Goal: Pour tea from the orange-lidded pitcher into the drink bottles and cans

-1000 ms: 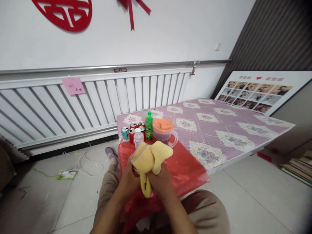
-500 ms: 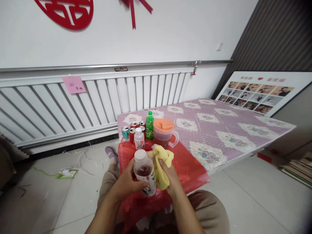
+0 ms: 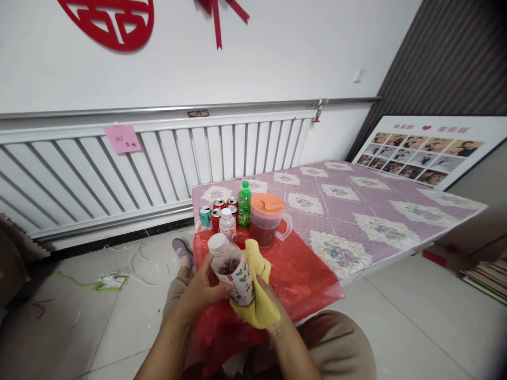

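Observation:
My left hand is wrapped round a clear plastic bottle with a white cap and a printed label, tilted with its cap toward the left. In my right hand is a yellow cloth, pressed against the bottle's right side and base; the cloth hides part of my fingers. Both hands are above a red plastic sheet. Just beyond the bottle stand a smaller white-capped bottle and a plastic pitcher with an orange lid and dark liquid inside.
Behind are several drink cans and green-capped bottles. They stand at the end of a surface with a purple floral cover. A white radiator runs along the wall. Cables lie on the floor at left.
The bottle has gone from nearly upright to tilted, its cap now farther up and left. The yellow cloth has spread around the bottle's right side and base as my right hand turned.

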Motion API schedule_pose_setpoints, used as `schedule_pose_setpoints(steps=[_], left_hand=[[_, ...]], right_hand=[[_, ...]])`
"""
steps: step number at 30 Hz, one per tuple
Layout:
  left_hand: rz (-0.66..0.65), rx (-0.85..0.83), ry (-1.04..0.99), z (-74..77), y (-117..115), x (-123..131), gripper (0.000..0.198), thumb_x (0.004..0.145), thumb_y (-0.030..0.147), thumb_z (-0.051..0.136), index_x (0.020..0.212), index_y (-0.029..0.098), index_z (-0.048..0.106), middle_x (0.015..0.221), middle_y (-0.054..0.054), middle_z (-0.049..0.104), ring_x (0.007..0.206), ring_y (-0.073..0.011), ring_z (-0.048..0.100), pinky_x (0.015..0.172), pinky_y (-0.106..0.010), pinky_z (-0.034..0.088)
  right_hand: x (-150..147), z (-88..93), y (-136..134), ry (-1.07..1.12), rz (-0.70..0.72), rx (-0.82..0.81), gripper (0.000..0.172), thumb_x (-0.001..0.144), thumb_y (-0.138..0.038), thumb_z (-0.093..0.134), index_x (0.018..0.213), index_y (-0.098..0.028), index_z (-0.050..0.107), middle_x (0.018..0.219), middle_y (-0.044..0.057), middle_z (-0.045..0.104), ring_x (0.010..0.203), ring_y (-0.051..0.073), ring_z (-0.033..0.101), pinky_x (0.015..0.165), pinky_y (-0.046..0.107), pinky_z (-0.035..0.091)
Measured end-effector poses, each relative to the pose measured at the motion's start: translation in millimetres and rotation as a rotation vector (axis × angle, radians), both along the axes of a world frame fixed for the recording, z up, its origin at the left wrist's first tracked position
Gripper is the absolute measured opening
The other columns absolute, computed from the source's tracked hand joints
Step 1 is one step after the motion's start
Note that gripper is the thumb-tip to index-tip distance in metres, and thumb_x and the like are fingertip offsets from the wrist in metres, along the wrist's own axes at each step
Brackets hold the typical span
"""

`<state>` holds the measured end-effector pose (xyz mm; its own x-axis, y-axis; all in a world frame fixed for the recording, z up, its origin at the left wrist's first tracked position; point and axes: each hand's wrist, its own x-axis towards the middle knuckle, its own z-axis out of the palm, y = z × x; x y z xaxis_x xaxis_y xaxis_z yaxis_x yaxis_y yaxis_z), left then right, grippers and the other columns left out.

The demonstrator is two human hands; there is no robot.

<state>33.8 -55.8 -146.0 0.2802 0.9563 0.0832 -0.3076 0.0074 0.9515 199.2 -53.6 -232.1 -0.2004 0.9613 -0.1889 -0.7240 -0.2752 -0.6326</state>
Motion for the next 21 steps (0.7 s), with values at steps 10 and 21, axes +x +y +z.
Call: schedule_pose_setpoints(steps=[10,21], left_hand=[[0.270,-0.031,0.054,-8.8,2,17,0.070,0.064,0.037,0.085,0.123,0.018,0.053,0.116,-0.011,0.069,0.111,-0.0336,0.065,0.097,-0.048,0.051],[0.161,0.050,0.285,-4.3,1,11,0.071,0.058,0.024,0.089,0.122,0.018,0.058,0.118,-0.012,0.069,0.109,-0.0328,0.065,0.095,-0.045,0.053]], right_hand=[[14,34.4,-1,-0.435,-0.221,0.087,0.052,0.067,-0.047,0.083,0.109,-0.021,0.068,0.103,0.007,0.077,0.094,0.029,0.072,0.089,0.043,0.054],[7,90.8,-11,-0.801,-0.274,0.456,0.037,0.062,-0.028,0.081,0.098,-0.025,0.074,0.099,0.007,0.074,0.093,0.031,0.066,0.086,0.043,0.053]])
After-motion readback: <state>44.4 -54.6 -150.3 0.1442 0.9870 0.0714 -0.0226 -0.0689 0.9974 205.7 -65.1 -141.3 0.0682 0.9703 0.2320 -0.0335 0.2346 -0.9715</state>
